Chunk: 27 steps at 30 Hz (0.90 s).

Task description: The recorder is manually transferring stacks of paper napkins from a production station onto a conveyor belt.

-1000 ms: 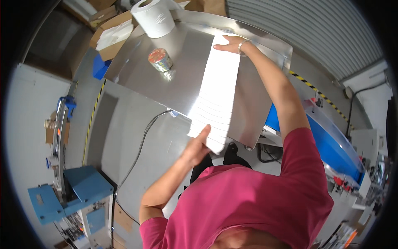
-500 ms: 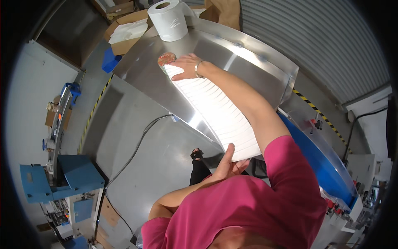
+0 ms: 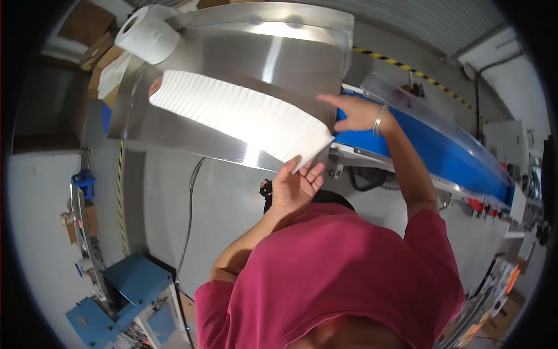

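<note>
On steel table: long white stack of folded paper lies diagonally, far end up-left nr a small jar mostly hidden behind it, near end poking over table's front edge. L hand open, palm up, fingers spread, fingertips touching stack's near corner from below, no closed grip on it. R hand off the stack, just beside its right end, index pointing left, other fingers curled, holding nothing; bangle on wrist. Paper roll at table's far-left corner, well apart from stack, w/ loose white sheets and cardboard boxes just past it. Blue conveyor runs off to the right behind R arm. Black cable on grey floor below table. Blue machine bottom-left, well apart from both hands. Person wears red tee
</note>
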Available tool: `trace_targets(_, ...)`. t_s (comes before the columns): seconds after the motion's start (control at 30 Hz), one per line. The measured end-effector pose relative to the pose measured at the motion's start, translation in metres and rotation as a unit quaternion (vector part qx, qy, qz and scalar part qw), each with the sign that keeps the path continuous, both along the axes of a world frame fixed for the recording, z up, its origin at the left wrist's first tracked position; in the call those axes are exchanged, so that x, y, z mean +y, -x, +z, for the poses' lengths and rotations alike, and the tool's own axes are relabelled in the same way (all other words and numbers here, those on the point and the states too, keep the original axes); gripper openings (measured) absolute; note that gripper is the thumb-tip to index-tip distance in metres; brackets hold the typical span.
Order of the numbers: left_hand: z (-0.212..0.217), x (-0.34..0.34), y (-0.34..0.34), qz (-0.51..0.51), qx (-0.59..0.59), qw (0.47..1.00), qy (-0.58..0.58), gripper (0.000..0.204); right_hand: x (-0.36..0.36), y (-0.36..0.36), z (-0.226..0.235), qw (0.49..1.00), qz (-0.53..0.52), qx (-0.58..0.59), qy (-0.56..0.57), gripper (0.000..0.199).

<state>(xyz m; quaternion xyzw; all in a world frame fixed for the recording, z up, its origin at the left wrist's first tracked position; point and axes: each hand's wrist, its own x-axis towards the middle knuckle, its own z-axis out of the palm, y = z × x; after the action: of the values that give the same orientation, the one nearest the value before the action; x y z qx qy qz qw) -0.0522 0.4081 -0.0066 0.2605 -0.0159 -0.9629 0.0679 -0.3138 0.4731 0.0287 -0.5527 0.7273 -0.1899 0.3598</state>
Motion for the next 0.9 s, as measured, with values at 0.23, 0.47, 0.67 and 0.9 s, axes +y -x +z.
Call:
trace_targets(0.23,0.038,0.015,0.008,-0.362,-0.001,0.845,0.395,0.024,0.036,-0.055,-0.068,0.97,-0.177,-0.08,0.147,0.071)
trace_targets(0.47,0.033,0.014,0.036,-0.111,-0.116,0.192,0.968,0.077,0.041,-0.075,-0.082,0.94,-0.238,-0.081,0.229,0.057)
trace_targets(0.67,0.025,-0.005,0.041,-0.08,-0.122,0.21,0.967,0.05,0.051,-0.086,-0.065,0.952,-0.238,-0.055,0.183,0.065)
trace_targets(0.9,0.027,-0.009,0.039,-0.068,-0.104,0.227,0.966,0.039,0.053,-0.087,-0.069,0.932,-0.237,-0.015,0.275,0.064)
